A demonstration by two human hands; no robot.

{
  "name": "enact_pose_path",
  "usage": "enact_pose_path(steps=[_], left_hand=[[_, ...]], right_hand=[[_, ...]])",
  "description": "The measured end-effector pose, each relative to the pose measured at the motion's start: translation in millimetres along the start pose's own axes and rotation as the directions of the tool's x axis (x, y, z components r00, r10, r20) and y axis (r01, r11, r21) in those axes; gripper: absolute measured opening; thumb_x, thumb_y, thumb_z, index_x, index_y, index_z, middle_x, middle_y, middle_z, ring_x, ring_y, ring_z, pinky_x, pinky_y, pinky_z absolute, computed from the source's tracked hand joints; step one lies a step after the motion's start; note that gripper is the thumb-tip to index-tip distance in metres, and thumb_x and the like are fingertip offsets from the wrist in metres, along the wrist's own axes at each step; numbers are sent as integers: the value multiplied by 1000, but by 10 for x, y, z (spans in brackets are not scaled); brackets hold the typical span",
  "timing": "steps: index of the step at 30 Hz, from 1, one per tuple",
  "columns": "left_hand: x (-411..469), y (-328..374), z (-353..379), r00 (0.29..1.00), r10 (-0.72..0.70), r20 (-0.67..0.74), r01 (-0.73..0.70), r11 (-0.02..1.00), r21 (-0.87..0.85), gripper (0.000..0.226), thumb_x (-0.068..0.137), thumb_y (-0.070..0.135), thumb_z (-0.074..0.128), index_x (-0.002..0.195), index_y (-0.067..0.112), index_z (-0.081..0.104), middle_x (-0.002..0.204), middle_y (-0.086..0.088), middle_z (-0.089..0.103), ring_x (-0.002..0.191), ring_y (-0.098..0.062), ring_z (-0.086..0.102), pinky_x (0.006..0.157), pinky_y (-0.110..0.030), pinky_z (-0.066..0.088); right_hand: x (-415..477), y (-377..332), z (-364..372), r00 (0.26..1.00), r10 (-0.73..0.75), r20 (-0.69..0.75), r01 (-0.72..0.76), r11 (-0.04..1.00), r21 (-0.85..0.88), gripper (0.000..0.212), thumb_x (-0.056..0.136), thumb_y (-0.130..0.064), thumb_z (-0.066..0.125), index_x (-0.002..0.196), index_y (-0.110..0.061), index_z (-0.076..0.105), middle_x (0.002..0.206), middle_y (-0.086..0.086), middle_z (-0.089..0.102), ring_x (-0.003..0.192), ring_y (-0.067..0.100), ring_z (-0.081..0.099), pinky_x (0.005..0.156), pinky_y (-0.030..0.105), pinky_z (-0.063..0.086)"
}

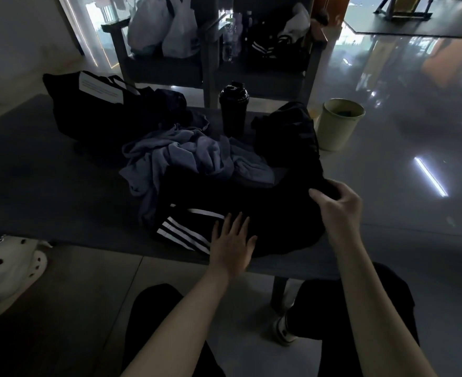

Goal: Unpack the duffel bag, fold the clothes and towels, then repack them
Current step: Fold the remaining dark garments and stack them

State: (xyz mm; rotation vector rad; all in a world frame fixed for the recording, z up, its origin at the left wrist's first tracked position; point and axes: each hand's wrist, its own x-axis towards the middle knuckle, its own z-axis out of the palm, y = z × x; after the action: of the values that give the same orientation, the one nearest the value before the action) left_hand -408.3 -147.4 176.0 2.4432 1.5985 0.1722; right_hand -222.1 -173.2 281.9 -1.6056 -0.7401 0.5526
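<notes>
Left of and slightly behind the tall black plastic shaker bottle, a soft black fabric duffel bag with a white panel slumps on the low dark grey table. In front of the bottle and a little to its left lies a crumpled, unfolded heap of blue-grey cloth. Nearer than that, also in front of the bottle, a black garment with three white stripes is spread at the table's near edge, overlapping the blue-grey cloth. The left hand lies flat on it, fingers straight and splayed, just beside the stripes. Right of the bottle, the garment's dark fabric rises in a rumpled mound; whether that is one piece is unclear. The right hand pinches a fold of it, fingers curled. Farther right, a pale green round bin stands on the floor.
</notes>
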Motion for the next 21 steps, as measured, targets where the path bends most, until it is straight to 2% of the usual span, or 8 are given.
enact_pose_path(steps=[3,6,8,10,12,15,18,21], left_hand=[[17,100,-42,996,90,-7,-90,982,-168,85,77,53,0,146,19,36,155,1,28,145,-21,20,116,-39,11],[2,4,-184,993,-2,-119,-53,889,-455,72,78,42,20,127,7,58,136,-11,53,129,-27,46,111,-37,31],[-30,-151,-222,949,-155,-275,57,941,-333,58,86,35,27,126,8,59,134,-9,55,128,-26,48,110,-43,30],[-105,-293,-212,957,-221,-186,179,959,-218,51,96,34,28,140,15,45,148,-2,41,139,-19,32,115,-39,15],[-136,-405,-130,980,-187,-68,175,973,-151,49,101,33,30,148,19,28,156,1,25,144,-16,18,116,-33,8],[-141,-482,-78,989,-141,-40,135,982,-133,52,100,34,26,150,21,21,158,3,18,146,-15,12,115,-29,5],[-133,-531,-82,985,-154,-75,124,943,-310,58,92,35,21,144,15,38,152,-2,34,142,-17,24,114,-30,13],[-124,-556,-129,976,-205,-72,121,789,-603,66,90,46,19,122,5,61,132,-13,55,129,-30,43,109,-44,29]], right_hand=[[-185,-112,278,974,-172,146,199,959,-201,28,75,-15,76,102,-17,68,91,-7,66,83,3,61,73,9,46],[-366,77,512,961,-179,213,236,929,-284,28,75,-17,76,103,-16,68,91,-6,64,83,3,57,66,-1,38],[-454,209,595,971,-152,185,203,932,-302,28,77,-17,75,103,-15,67,93,-7,63,87,5,57,69,2,37],[-505,269,671,980,-145,134,179,937,-300,26,78,-17,74,103,-14,67,95,-6,64,90,7,58,75,10,39],[-563,256,758,983,-155,95,176,938,-297,24,79,-17,73,102,-13,66,98,-4,64,89,6,55,78,16,39],[-644,258,873,977,-171,128,204,928,-313,23,82,-22,71,102,-13,65,97,-4,62,87,8,55,78,19,42],[-703,348,887,932,-28,362,146,942,-303,24,89,-36,61,90,-12,65,80,-3,63,72,11,59,66,28,48],[-645,319,800,893,-49,446,163,962,-220,20,95,-21,53,91,-9,69,84,4,69,77,16,64,68,31,49]])
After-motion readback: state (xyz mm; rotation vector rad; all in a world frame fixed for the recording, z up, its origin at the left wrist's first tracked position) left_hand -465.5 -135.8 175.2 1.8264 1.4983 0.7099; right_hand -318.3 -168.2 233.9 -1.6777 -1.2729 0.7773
